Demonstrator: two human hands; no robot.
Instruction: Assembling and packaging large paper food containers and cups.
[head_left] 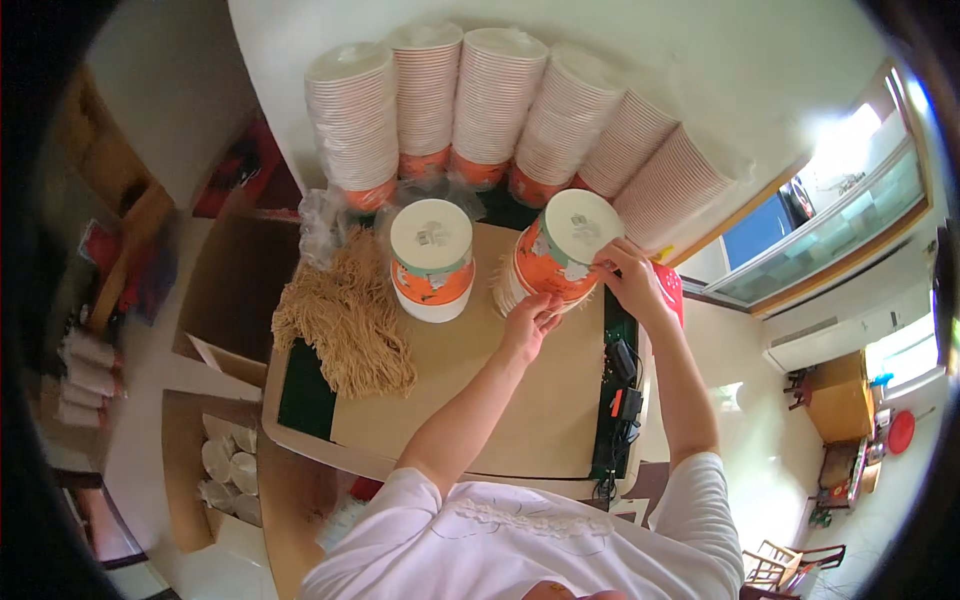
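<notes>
An orange, teal and white paper bucket [545, 262] stands upside down on the table, its pale round base up. Beige cord strands [501, 290] show along its lower left side. My right hand [627, 272] is closed in a pinch at the bucket's right side; what the fingertips hold is too small to make out. Low at the bucket's front, my left hand [530, 325] has its fingers loosely apart, close to or touching its lower edge. A second such bucket [432, 262] stands inverted to the left. Beside it lies a heap of beige cords [345, 325].
Tall stacks of nested paper buckets [500, 95] in clear plastic line the wall behind. Cardboard [465, 390] covers the tabletop. Black cables and adapters [624, 400] lie along the right edge. Open cartons [215, 475] stand on the floor at left. A window [820, 230] is at right.
</notes>
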